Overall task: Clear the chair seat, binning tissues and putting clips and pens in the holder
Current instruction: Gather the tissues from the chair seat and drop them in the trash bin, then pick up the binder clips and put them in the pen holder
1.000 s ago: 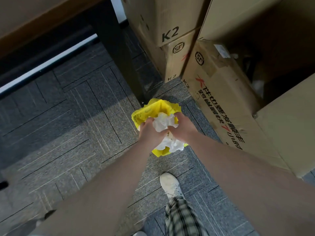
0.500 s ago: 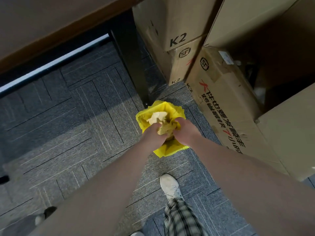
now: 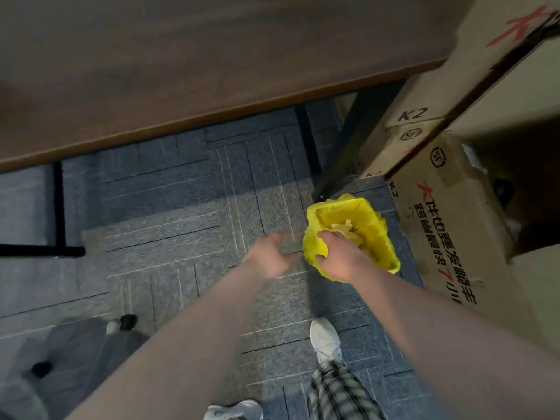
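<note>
A small bin lined with a yellow bag (image 3: 368, 216) stands on the carpet beside the cardboard boxes. Crumpled tissues (image 3: 344, 228) lie inside it, tinted yellow by the liner. My right hand (image 3: 339, 259) is at the bin's near rim, its fingers curled over the liner and down onto the tissues. My left hand (image 3: 269, 253) hovers just left of the bin, apart from it, fingers spread and holding nothing; it is blurred. The chair seat, the clips, the pens and the holder are out of view.
Stacked cardboard boxes (image 3: 448, 207) crowd the right side, right against the bin. A brown desk top (image 3: 181, 71) spans the upper frame, with its dark leg (image 3: 342, 165) just behind the bin. Grey carpet tiles cover the floor. A chair base (image 3: 91, 344) sits lower left. My feet are below.
My left hand has come off the tissues and out of the bin, moving left. The tissues have gone down into the bin. My head has tilted up, so the desk top fills more of the view.
</note>
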A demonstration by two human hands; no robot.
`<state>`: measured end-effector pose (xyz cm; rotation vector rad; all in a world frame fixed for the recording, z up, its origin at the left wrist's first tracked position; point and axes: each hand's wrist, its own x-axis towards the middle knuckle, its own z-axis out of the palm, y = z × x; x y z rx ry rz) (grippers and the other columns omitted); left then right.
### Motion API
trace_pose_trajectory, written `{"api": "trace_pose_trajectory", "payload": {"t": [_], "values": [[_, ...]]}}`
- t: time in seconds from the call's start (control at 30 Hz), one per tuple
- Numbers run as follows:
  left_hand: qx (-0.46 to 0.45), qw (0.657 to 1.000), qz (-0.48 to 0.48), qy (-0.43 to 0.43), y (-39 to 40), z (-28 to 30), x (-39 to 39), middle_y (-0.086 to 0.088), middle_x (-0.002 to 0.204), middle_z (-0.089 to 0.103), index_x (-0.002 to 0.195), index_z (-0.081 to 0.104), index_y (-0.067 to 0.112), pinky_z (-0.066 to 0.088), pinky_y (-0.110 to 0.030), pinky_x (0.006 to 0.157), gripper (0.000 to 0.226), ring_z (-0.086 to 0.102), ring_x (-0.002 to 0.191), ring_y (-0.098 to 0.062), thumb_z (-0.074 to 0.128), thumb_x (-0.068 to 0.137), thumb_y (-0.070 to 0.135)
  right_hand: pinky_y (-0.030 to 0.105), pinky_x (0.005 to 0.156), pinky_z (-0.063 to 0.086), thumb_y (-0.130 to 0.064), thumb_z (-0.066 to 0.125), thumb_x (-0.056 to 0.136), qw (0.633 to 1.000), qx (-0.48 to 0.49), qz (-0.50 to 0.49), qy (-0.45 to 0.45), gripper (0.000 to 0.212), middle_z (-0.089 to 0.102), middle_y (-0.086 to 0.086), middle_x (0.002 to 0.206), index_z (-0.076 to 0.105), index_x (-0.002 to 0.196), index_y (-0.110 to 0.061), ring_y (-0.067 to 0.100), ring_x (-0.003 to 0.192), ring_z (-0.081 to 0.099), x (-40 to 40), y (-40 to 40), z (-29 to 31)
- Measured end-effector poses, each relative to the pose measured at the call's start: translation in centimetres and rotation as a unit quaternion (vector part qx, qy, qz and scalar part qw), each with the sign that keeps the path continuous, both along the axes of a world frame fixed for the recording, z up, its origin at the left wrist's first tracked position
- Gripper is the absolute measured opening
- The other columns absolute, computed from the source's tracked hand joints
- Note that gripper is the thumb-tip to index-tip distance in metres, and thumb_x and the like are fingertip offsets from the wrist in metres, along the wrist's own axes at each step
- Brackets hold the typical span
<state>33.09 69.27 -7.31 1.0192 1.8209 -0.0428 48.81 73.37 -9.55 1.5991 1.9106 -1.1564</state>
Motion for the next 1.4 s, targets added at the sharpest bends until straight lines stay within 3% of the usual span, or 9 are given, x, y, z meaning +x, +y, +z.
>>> {"api": "trace_pose_trajectory", "payload": {"t": [0.13, 0.23, 0.53, 0.67, 1.0, 1.1, 1.23, 1.4], "values": [[0.002, 0.998, 0.053, 0.036, -6.2, 1.7, -7.0, -0.010, 0.151, 0.033, 0.144, 0.030, 0.022, 0.046, -0.038, 0.102, 0.059, 0.048, 0.127, -0.033, 0.055, 0.091, 0.027, 0.033, 0.105, 0.040, -0.030, 0.050, 0.093, 0.996, 0.014, 0.085, 0.015, 0.052, 0.041, 0.008, 0.144, 0.036, 0.141, -0.019, 0.027, 0.130, 0.045, -6.9, -3.3, 1.7], [0.004, 0.994, 0.094, 0.061, -11.6, 3.0, -12.1, -0.011, 0.152, 0.029, 0.145, 0.029, 0.021, 0.041, -0.041, 0.107, 0.060, 0.044, 0.131, -0.034, 0.053, 0.092, 0.030, 0.033, 0.107, 0.039, -0.030, 0.050, 0.093, 0.989, 0.004, 0.145, 0.030, 0.053, 0.037, 0.007, 0.148, 0.035, 0.143, -0.022, 0.029, 0.131, 0.044, -12.9, -6.7, 3.1], [0.003, 0.964, 0.251, 0.090, -30.9, 6.4, -25.1, -0.011, 0.148, 0.032, 0.145, 0.030, 0.021, 0.034, -0.039, 0.112, 0.061, 0.041, 0.133, -0.030, 0.054, 0.089, 0.028, 0.039, 0.100, 0.042, -0.032, 0.046, 0.094, 0.939, 0.031, 0.339, 0.060, 0.057, 0.028, -0.003, 0.153, 0.024, 0.147, -0.031, 0.026, 0.134, 0.041, -30.1, -20.9, 7.0], [0.007, 0.943, 0.317, 0.105, -39.4, 7.7, -28.8, -0.013, 0.143, 0.038, 0.142, 0.034, 0.017, 0.034, -0.038, 0.111, 0.060, 0.040, 0.132, -0.030, 0.056, 0.087, 0.029, 0.047, 0.107, 0.039, -0.033, 0.045, 0.093, 0.910, 0.011, 0.412, 0.045, 0.059, 0.019, -0.008, 0.157, 0.019, 0.146, -0.038, 0.025, 0.138, 0.037, -36.3, -27.8, 8.3], [0.005, 0.879, 0.453, 0.150, -56.8, 9.2, -34.7, -0.008, 0.140, 0.042, 0.137, 0.040, 0.019, 0.039, -0.040, 0.106, 0.051, 0.043, 0.129, -0.029, 0.052, 0.087, 0.024, 0.043, 0.104, 0.041, -0.025, 0.047, 0.088, 0.833, 0.019, 0.550, 0.062, 0.053, 0.037, 0.004, 0.143, 0.034, 0.139, -0.027, 0.028, 0.129, 0.044, -48.6, -42.8, 9.5], [-0.003, 0.853, 0.488, 0.185, -61.0, 8.6, -35.4, -0.008, 0.134, 0.045, 0.132, 0.044, 0.019, 0.042, -0.039, 0.097, 0.046, 0.046, 0.121, -0.032, 0.050, 0.087, 0.017, 0.042, 0.098, 0.044, -0.019, 0.047, 0.088, 0.817, 0.030, 0.571, 0.070, 0.048, 0.042, 0.006, 0.136, 0.038, 0.134, -0.026, 0.031, 0.123, 0.047, -51.1, -46.3, 8.3], [-0.016, 0.838, 0.497, 0.224, -64.8, 7.4, -35.6, -0.011, 0.124, 0.045, 0.124, 0.047, 0.017, 0.044, -0.040, 0.082, 0.038, 0.049, 0.107, -0.035, 0.046, 0.086, 0.012, 0.036, 0.070, 0.044, -0.008, 0.045, 0.085, 0.787, 0.131, 0.591, 0.119, 0.028, 0.048, 0.008, 0.112, 0.046, 0.110, -0.020, 0.034, 0.100, 0.055, -52.5, -49.6, 6.4], [-0.056, 0.854, 0.459, 0.238, -66.6, 5.0, -36.5, -0.011, 0.140, 0.031, 0.142, 0.030, 0.023, 0.044, -0.043, 0.092, 0.051, 0.042, 0.120, -0.034, 0.045, 0.093, 0.021, 0.035, 0.070, 0.038, -0.012, 0.049, 0.089, 0.778, 0.193, 0.592, 0.088, 0.026, 0.044, 0.009, 0.113, 0.044, 0.114, -0.017, 0.033, 0.101, 0.051, -53.9, -51.6, 4.9]]}}
